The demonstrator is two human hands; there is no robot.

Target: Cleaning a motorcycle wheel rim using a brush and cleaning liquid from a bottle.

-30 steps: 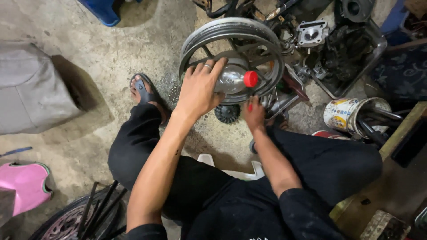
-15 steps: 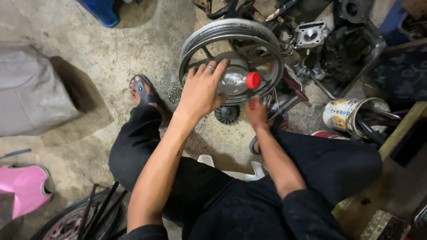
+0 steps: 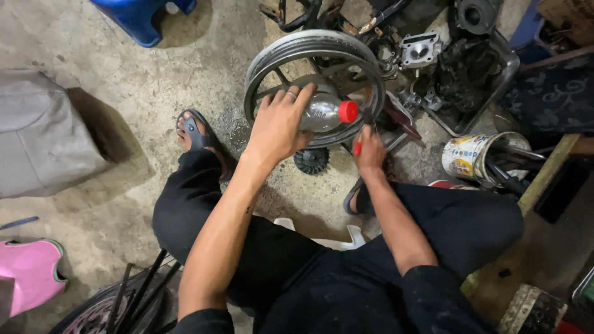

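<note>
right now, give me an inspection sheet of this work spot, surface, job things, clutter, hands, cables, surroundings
surface: bare concrete floor, stained and dusty
job's things: metal wheel standing on the floor; clear plastic bottle with a red cap, held against the wheel's hub
clutter: small black gear on the floor below the wheel; printed tin can holding tools; engine parts behind the wheel
hands: left hand grips the bottle, ring on one finger; right hand holds a thin red-handled tool, its tip hidden
cables: nothing seen
surroundings: blue stool, grey seat, pink stool, second wheel at the bottom edge
</note>
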